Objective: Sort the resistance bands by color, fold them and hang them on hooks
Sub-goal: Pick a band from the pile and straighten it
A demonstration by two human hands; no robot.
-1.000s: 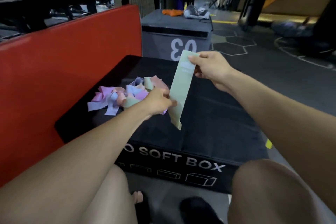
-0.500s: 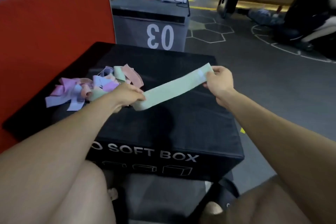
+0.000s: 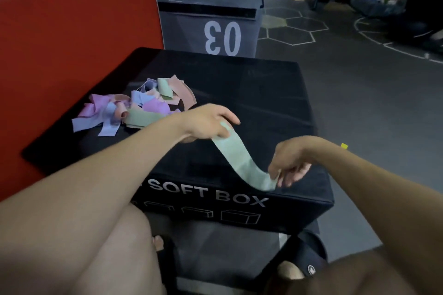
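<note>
Mid-frame, above the black soft box [image 3: 275,93]: pale green band [image 3: 236,159] stretched diagonally, upper end pinched in left hand [image 3: 206,123], lower end pinched in right hand [image 3: 291,163] at lower right. Left of centre on box top: tangled pile of bands [image 3: 134,105], purple, blue, pink, green

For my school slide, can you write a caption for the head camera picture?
Two hands, left and right, hold a green band over a black box beside a pile of bands.
</note>
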